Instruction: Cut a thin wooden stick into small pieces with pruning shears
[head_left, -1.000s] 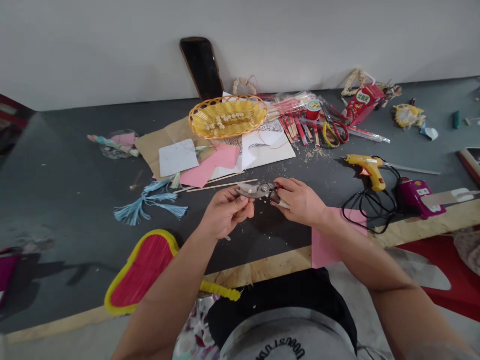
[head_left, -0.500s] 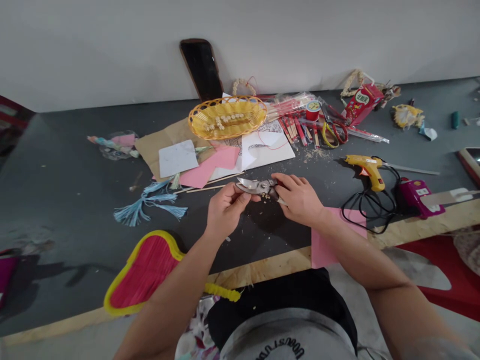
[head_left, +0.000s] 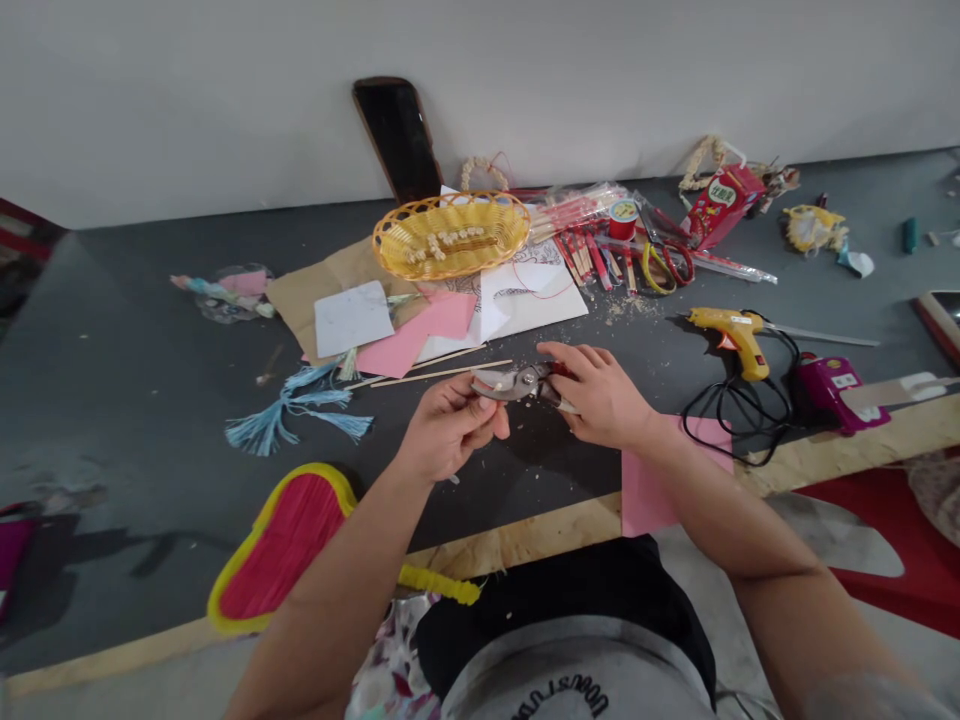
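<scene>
My right hand (head_left: 604, 400) is wrapped around the handles of a pair of pruning shears (head_left: 517, 382), whose metal blades point left. At the blade tips, my left hand (head_left: 454, 425) is closed in a pinch, thumb against fingers. A tiny pale bit shows by the blades there, too small to name; what the left fingers grip is mostly hidden. Thin wooden sticks (head_left: 442, 372) lie on the table just beyond the left hand. Pale crumbs are scattered under the shears.
Behind the hands stands a yellow woven basket (head_left: 390, 235) with small pale pieces inside. A yellow glue gun (head_left: 731, 330) with a black cable lies right, near scissors (head_left: 660, 268). Left are a blue tassel (head_left: 289, 415) and a red fan-like shape with yellow edging (head_left: 289, 540).
The shears' blades are spread wider than before. My left hand has shifted slightly left and down, with its fingers more curled. The right hand stays nearly in place on the handles.
</scene>
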